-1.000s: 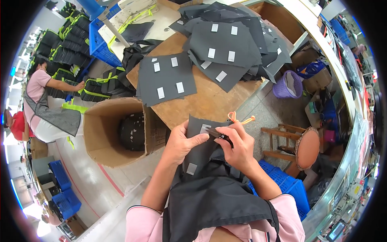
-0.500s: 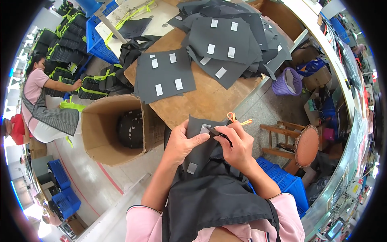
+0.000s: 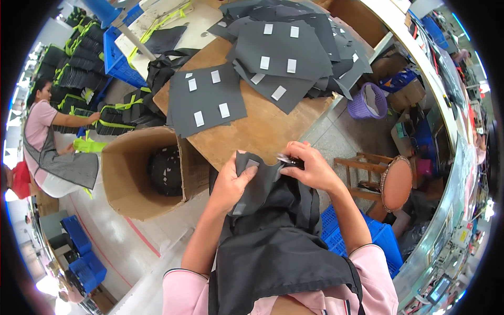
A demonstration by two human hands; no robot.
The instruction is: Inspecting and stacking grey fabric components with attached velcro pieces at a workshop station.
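Closest in: we hold a dark grey fabric piece [image 3: 257, 181] over our apron, just off the near edge of the counter [image 3: 262, 134]. Left hand [image 3: 233, 184] fingers clamped on its left edge, right hand [image 3: 312, 168] fingers pinched together on its top right corner. Open cardboard box [image 3: 131, 178] sits left of us. Further out on the counter: 1 flat grey panel [image 3: 207, 100] with 4 white patches, then a panel pile [image 3: 289, 52].

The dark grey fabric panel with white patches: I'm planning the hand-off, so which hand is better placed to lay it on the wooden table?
Left, probably. The left hand grips the dark grey fabric panel broadly, nearest the wooden table; the right hand only pinches its top edge.
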